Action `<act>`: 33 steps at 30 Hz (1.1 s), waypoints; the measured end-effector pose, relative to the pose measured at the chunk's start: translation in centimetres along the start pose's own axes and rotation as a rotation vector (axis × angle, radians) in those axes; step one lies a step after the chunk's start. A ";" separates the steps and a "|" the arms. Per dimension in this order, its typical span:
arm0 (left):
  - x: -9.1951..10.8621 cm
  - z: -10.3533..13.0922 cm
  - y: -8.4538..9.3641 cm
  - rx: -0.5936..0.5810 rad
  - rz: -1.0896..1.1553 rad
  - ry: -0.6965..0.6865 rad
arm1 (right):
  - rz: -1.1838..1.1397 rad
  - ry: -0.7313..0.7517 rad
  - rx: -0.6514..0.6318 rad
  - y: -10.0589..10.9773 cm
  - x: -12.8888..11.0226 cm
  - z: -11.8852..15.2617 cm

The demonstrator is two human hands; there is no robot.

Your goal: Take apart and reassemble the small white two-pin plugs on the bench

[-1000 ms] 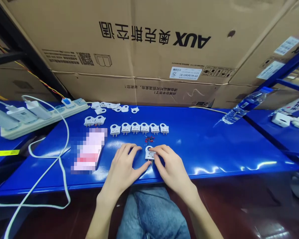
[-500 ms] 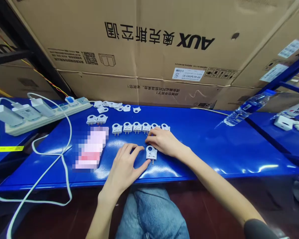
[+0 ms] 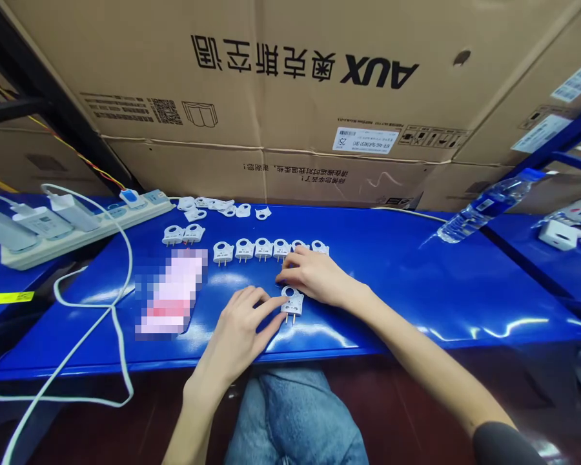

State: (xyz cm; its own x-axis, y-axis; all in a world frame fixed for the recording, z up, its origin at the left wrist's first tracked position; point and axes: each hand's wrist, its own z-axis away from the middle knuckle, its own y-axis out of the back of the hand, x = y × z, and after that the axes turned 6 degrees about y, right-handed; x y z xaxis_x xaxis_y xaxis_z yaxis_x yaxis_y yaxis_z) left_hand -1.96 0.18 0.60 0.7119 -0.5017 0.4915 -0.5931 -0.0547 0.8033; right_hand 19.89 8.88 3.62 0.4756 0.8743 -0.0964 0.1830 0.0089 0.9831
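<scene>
A white two-pin plug (image 3: 292, 304) with a ring-shaped top lies near the front of the blue table, pins towards me. My left hand (image 3: 246, 326) has its thumb and index finger closed on the plug's left edge. Just behind it, my right hand (image 3: 314, 272) is curled with fingertips together; whatever is between them is too small or hidden to name. Beyond the hands runs a row of similar white plugs (image 3: 244, 250), partly covered by my right hand. Two more plugs (image 3: 184, 234) stand farther left, and several loose white ring-topped pieces (image 3: 213, 205) lie behind.
To the left are a power strip (image 3: 91, 229) with chargers and a looping white cable (image 3: 130, 336). A blurred pink rectangular item (image 3: 174, 290) lies left of my hands. A water bottle (image 3: 489, 205) lies at right. Large cardboard boxes (image 3: 290, 135) close off the back.
My left index finger and thumb have closed in on the plug's edge. The plug has turned slightly, so both pins now show. My right hand stays nearly in place, still curled.
</scene>
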 end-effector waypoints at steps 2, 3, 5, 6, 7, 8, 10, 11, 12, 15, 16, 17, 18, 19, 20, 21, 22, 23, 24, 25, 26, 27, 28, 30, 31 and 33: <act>0.0 0.0 0.0 -0.008 0.007 -0.012 | -0.012 0.002 0.006 -0.1 -0.1 0.1; 0.1 0.0 0.0 -0.008 0.011 -0.010 | -0.013 0.002 0.008 -0.1 -0.1 0.0; 0.1 0.1 0.0 -0.006 0.019 0.005 | 0.002 0.007 0.018 -0.1 -0.1 0.0; 0.1 0.1 0.0 -0.002 0.022 0.015 | 0.015 0.007 0.026 -0.1 -0.1 0.0; 0.1 0.1 0.0 -0.001 0.026 0.027 | 0.028 0.005 0.038 -0.1 -0.1 0.0; 0.2 0.1 0.0 0.001 0.030 0.042 | 0.036 -0.002 0.055 -0.1 -0.1 0.0; 0.2 0.1 -0.1 0.005 0.036 0.073 | 0.022 -0.026 0.110 0.1 -0.1 0.1; 0.1 0.2 -0.1 0.004 0.037 0.086 | -0.004 -0.036 0.143 0.3 -0.1 0.2; 0.1 0.2 -0.1 0.001 0.039 0.095 | -0.041 -0.043 0.176 0.4 -0.2 0.2; 0.0 0.3 -0.1 -0.013 0.043 0.114 | -0.168 -0.056 0.240 0.9 -0.5 0.5; 0.0 0.3 -0.1 -0.015 0.046 0.121 | -0.208 -0.061 0.251 0.9 -0.6 0.6; 0.0 0.4 -0.1 -0.018 0.049 0.129 | -0.243 -0.067 0.257 1.0 -0.7 0.6; 0.0 0.4 -0.1 -0.018 0.055 0.137 | -0.274 -0.073 0.259 1.0 -0.8 0.7; 0.0 0.4 -0.1 -0.018 0.061 0.143 | -0.299 -0.079 0.257 1.0 -0.8 0.7; 0.0 0.4 -0.1 -0.018 0.068 0.149 | -0.319 -0.084 0.251 1.0 -0.9 0.7; 0.0 0.4 -0.1 -0.019 0.073 0.155 | -0.335 -0.090 0.243 0.9 -0.9 0.7; 0.0 0.3 -0.1 -0.020 0.076 0.161 | -0.346 -0.095 0.239 0.9 -0.9 0.8; 0.0 0.3 -0.1 -0.021 0.077 0.167 | -0.351 -0.097 0.235 0.8 -0.9 0.8; 0.1 0.3 -0.1 -0.021 0.078 0.172 | -0.348 -0.096 0.232 0.8 -1.0 0.8; 0.1 0.3 -0.1 -0.022 0.079 0.176 | -0.338 -0.091 0.224 0.7 -1.0 0.9; 0.1 0.3 -0.2 -0.023 0.079 0.179 | -0.323 -0.085 0.214 0.7 -1.0 0.9; 0.1 0.3 -0.2 -0.023 0.078 0.180 | -0.304 -0.080 0.201 0.7 -1.1 0.9; 0.1 0.3 -0.2 -0.023 0.076 0.181 | -0.287 -0.076 0.189 0.7 -1.1 0.9; 0.0 0.3 -0.2 -0.020 0.068 0.185 | -0.281 -0.072 0.181 0.8 -1.2 0.9; 0.0 0.3 -0.2 -0.015 0.063 0.190 | -0.287 -0.074 0.186 0.8 -1.2 0.9; 0.0 0.3 -0.3 -0.002 0.055 0.207 | -0.302 -0.077 0.195 0.7 -1.2 0.9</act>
State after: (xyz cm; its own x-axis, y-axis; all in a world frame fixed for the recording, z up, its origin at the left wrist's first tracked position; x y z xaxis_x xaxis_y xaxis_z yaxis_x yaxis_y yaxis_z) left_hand -1.91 -0.09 0.26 0.7403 -0.3161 0.5933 -0.6328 -0.0297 0.7738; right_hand 20.23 7.38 4.32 0.4368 0.8073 -0.3968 0.4822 0.1622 0.8609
